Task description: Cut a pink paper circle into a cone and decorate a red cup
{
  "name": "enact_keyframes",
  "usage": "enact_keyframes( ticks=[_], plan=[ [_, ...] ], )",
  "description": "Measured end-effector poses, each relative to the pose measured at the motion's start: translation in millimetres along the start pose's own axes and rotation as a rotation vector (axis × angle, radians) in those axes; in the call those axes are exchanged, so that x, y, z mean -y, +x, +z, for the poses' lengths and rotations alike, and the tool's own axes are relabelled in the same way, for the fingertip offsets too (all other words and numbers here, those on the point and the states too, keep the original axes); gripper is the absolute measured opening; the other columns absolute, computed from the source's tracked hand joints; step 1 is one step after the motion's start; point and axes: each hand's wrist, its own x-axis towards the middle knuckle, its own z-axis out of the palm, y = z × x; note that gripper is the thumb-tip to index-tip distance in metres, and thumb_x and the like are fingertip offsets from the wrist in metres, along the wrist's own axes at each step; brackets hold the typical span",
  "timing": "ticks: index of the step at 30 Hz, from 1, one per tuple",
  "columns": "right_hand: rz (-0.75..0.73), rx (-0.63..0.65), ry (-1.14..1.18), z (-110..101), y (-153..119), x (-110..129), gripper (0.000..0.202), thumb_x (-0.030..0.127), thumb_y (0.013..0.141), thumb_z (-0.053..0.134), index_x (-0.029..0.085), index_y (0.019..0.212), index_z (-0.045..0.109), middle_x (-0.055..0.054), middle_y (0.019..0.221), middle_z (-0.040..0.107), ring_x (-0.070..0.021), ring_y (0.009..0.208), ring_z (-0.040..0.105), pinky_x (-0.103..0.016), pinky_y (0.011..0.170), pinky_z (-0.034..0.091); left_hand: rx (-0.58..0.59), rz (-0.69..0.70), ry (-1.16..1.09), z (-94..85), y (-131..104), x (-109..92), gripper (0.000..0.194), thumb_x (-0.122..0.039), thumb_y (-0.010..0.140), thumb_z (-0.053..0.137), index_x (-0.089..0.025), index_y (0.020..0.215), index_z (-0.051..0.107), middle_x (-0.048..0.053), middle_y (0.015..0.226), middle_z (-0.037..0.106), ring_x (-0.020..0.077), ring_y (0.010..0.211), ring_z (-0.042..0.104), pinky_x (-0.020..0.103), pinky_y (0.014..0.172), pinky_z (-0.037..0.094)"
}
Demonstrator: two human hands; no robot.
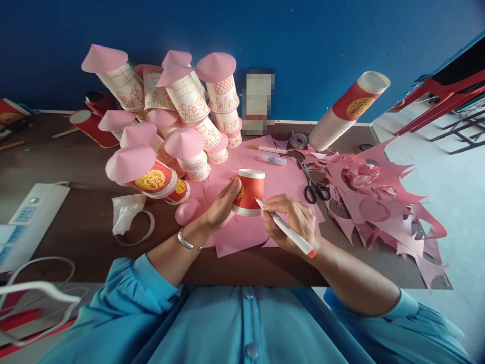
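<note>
My left hand grips a red paper cup with white bands and a yellow emblem, its white base turned up. In my right hand is a white marker with an orange end, its tip against the cup's red side. Pink paper sheets lie under both hands. A small pink paper cone rests near my left wrist. Beyond the cup are a glue stick and another marker. Black-handled scissors lie right of my right hand.
Decorated paper-cup towers with pink cone roofs crowd the left back. A tall cup stack leans at the back right, beside a tape roll. Pink paper scraps cover the right side. A power strip lies far left.
</note>
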Motion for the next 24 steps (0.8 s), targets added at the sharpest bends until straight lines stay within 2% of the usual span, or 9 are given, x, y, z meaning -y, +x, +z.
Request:
enact_keyframes(
  ticks=[11,17,24],
  plan=[
    [-0.017,0.008,0.011,0.2,-0.6,0.9,0.015,0.008,0.092,0.064,0.022,0.098,0.058,-0.001,0.076,0.074,-0.0139,0.064,0.074,-0.023,0.06,0.06,0.02,0.041,0.059,-6.6,0.2,4.6,0.048,-0.063,0.101,0.05,-0.021,0.115,0.069,0.01,0.121,0.073,0.0316,0.132,0.062,0.045,0.109,0.056],
    [-0.042,-0.022,0.023,-2.6,-0.4,1.3,0.016,0.011,0.093,0.061,0.023,0.102,0.057,-0.001,0.076,0.074,-0.0148,0.063,0.073,-0.025,0.058,0.06,-0.063,0.047,0.064,-10.9,2.1,8.8,0.045,-0.055,0.1,0.056,-0.016,0.119,0.07,0.013,0.121,0.073,0.033,0.136,0.059,0.046,0.11,0.055],
    [-0.064,-0.011,0.019,-3.5,1.7,0.2,0.016,0.01,0.092,0.062,0.022,0.102,0.058,-0.002,0.075,0.074,-0.0152,0.062,0.073,-0.024,0.057,0.06,0.029,0.043,0.02,-0.3,-0.3,-1.6,0.048,-0.063,0.1,0.052,-0.021,0.114,0.072,0.01,0.12,0.073,0.0317,0.129,0.064,0.045,0.106,0.057]
  ],
)
